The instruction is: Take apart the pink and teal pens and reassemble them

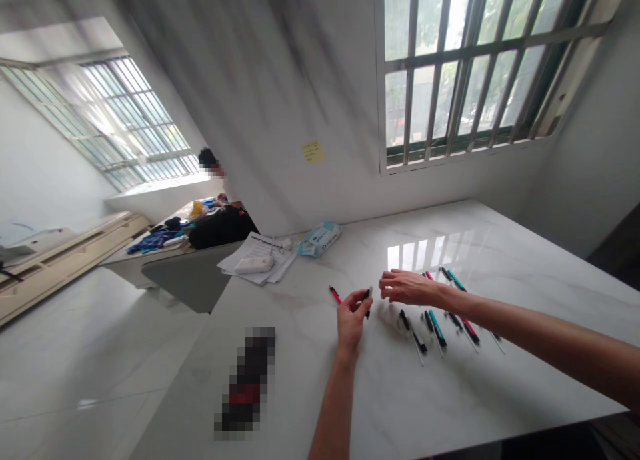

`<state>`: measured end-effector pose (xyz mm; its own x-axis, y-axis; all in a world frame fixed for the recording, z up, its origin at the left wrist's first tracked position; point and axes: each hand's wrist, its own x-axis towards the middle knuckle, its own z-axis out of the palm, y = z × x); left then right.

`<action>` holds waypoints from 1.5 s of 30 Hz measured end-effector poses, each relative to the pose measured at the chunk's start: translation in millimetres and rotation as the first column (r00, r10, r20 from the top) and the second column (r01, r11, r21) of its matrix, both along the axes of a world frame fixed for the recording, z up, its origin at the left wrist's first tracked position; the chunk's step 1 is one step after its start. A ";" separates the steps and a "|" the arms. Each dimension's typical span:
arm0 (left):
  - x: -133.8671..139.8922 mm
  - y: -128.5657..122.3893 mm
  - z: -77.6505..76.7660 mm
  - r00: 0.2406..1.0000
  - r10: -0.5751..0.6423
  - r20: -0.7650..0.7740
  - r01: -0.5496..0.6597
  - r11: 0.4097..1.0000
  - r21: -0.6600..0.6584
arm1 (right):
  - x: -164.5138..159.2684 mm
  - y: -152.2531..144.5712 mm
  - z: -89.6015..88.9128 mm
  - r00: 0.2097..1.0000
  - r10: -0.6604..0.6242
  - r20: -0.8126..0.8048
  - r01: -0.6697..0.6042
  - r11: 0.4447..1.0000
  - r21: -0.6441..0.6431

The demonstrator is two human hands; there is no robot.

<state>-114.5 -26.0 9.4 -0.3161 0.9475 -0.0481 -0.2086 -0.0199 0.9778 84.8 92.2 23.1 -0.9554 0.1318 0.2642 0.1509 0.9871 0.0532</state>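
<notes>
My left hand [354,317] is closed around a black pen part [369,307], with a pale tip showing above the fingers. Just right of it, my right hand [406,288] hovers low over the table, palm down, fingers loosely bent and slightly apart; I see nothing in them. A red and black pen [335,295] lies beside my left hand. Below my right hand lie pens taken apart: a black and white set [420,343] with a thin white refill [416,343], a teal barrel [437,328] and a red barrel [469,328]. Another teal barrel [456,280] lies behind my right wrist.
The white marbled table [300,393] carries papers [250,257] with a white case [254,265], and a blue wipes packet [320,239]. A pixelated dark object [246,383] lies at front left. Another person [220,180] sits at a far table beyond the wall edge.
</notes>
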 end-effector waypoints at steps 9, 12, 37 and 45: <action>-5.4 1.8 -3.1 1.000 0.026 -0.003 -0.026 1.000 0.003 | -17.3 -22.1 -3.4 0.990 -0.050 0.128 0.031 0.988 0.149; -8.4 2.6 -3.5 0.999 0.049 -0.007 -0.049 0.999 0.012 | -12.3 -18.2 6.9 0.990 -0.130 0.046 0.125 0.987 0.105; 1.2 0.2 2.3 0.991 -0.066 -0.114 0.067 0.998 0.002 | -23.4 -39.2 23.4 0.616 -0.684 -0.392 0.019 0.510 -0.860; 0.5 0.6 0.7 0.994 -0.079 -0.076 0.080 0.997 0.013 | -23.1 -40.2 14.4 0.737 -0.585 -0.338 -0.007 0.493 -0.870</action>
